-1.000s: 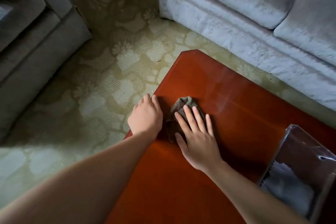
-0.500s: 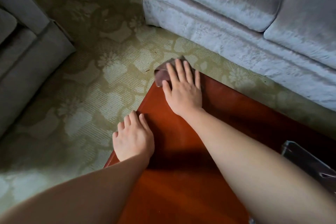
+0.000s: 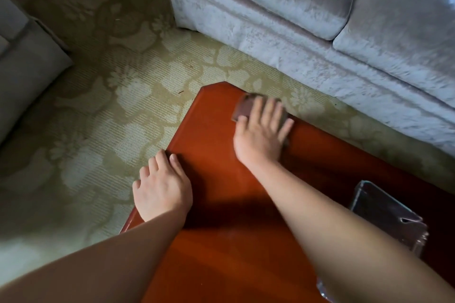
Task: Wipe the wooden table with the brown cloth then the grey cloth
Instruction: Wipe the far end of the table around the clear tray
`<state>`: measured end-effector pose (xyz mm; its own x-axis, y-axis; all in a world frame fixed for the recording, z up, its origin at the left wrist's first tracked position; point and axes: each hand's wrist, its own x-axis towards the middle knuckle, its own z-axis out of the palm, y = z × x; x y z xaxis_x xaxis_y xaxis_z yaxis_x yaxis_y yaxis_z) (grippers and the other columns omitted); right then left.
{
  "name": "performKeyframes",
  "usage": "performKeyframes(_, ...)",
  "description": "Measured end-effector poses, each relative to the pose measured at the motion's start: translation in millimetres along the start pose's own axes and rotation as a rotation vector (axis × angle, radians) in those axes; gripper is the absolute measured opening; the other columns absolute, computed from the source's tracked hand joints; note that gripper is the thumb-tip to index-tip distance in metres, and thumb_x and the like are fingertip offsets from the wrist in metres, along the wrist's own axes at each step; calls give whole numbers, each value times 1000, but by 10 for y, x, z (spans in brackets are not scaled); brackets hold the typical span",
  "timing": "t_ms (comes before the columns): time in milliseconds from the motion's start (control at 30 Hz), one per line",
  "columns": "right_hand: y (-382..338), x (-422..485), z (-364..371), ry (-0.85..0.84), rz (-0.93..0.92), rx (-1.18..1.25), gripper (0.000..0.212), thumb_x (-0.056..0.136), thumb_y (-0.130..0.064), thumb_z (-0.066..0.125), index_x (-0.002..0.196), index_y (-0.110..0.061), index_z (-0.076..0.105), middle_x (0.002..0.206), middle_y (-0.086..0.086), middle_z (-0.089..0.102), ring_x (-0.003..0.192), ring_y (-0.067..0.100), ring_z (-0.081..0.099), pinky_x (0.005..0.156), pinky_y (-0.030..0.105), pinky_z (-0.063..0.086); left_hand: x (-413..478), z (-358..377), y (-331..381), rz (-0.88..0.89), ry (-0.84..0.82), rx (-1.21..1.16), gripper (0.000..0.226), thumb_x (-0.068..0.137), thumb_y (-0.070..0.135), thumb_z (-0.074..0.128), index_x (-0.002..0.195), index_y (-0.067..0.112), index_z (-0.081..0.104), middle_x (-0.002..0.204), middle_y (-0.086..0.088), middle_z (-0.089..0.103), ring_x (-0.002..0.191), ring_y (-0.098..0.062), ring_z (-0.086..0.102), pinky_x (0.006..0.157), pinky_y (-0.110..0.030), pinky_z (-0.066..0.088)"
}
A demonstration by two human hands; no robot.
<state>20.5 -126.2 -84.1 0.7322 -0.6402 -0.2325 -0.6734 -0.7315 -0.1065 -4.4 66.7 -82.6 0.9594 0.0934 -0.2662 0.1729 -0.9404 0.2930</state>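
The wooden table [image 3: 221,241] is glossy reddish-brown and fills the lower middle of the head view. The brown cloth [image 3: 245,108] lies flat at the table's far edge, near its cut corner. My right hand [image 3: 261,135] presses on the cloth with straight, spread fingers and covers most of it. My left hand [image 3: 162,187] rests on the table's left edge, fingers loosely bent over the rim, holding nothing. The grey cloth is not visible at this moment.
A clear plastic container [image 3: 389,216] stands on the table at the right. A pale grey sofa [image 3: 320,27] runs along the far side, close to the table. Another grey seat [image 3: 27,74] stands at the left. Patterned carpet [image 3: 118,96] covers the floor.
My right hand slid the brown cloth from the middle of the table out to the far corner, then rightward along the far edge. My left hand stayed on the left edge.
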Motion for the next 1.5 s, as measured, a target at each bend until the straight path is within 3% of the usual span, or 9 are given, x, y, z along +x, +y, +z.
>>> performKeyframes(133,-734,-100,74,-14,-232,23,70,108,-48,23,168,-22,-1,175,6,-13,160,25,-17,126,58,-10,-3,-2,-5,7,16,12,40,111,38,29,125,12,56,120,-14,68,112,-41,61,93,-52,43)
performKeyframes(233,-460,-139,60,-8,-299,0,68,108,-49,23,168,-26,2,176,3,-10,161,22,-13,128,55,-9,-6,15,-9,13,31,10,39,111,37,29,122,11,56,120,-15,67,112,-41,60,93,-53,43)
performKeyframes(433,1062,-443,-5,10,46,-22,75,102,-55,14,168,-22,6,176,9,-3,162,25,-3,129,57,1,3,18,-19,9,36,6,41,111,39,27,123,11,55,121,-16,66,114,-42,59,95,-55,42)
performKeyframes(567,1213,-852,140,84,69,-29,73,103,-50,26,165,-11,25,171,21,19,160,38,16,125,65,17,3,19,-13,5,44,-2,41,111,38,28,123,10,56,121,-17,66,114,-43,60,95,-55,43)
performKeyframes(767,660,-1650,331,-22,-373,-93,71,105,-50,31,167,-17,19,175,15,5,162,33,0,129,59,6,-5,10,-31,29,39,-9,41,111,40,25,114,11,55,118,-16,66,113,-42,60,95,-55,43)
performKeyframes(900,857,-2407,448,-56,-658,-148,74,100,-55,46,165,-22,28,174,11,16,161,31,12,125,56,16,-24,-12,-36,32,48,-38,44,110,41,23,111,10,55,119,-17,66,113,-43,60,97,-55,43)
performKeyframes(1033,1150,-2596,440,-66,-787,-211,76,97,-59,49,164,-28,29,173,5,20,161,25,17,123,52,23,-19,-16,-46,36,52,-48,46,110,43,22,112,11,55,122,-17,66,116,-42,59,99,-55,43)
performKeyframes(1267,1272,-1217,179,-17,-301,-131,74,103,-58,15,168,-21,14,175,12,6,162,30,2,129,57,8,-23,-31,-119,52,28,-88,51,109,47,21,120,11,56,129,-14,65,123,-36,57,103,-50,40)
performKeyframes(1500,892,-2032,342,-45,-370,-161,73,104,-52,23,168,-18,15,175,15,2,162,33,-2,128,60,6,10,-240,-311,41,-175,-302,52,108,54,27,141,23,52,136,-10,64,127,-35,57,103,-44,42)
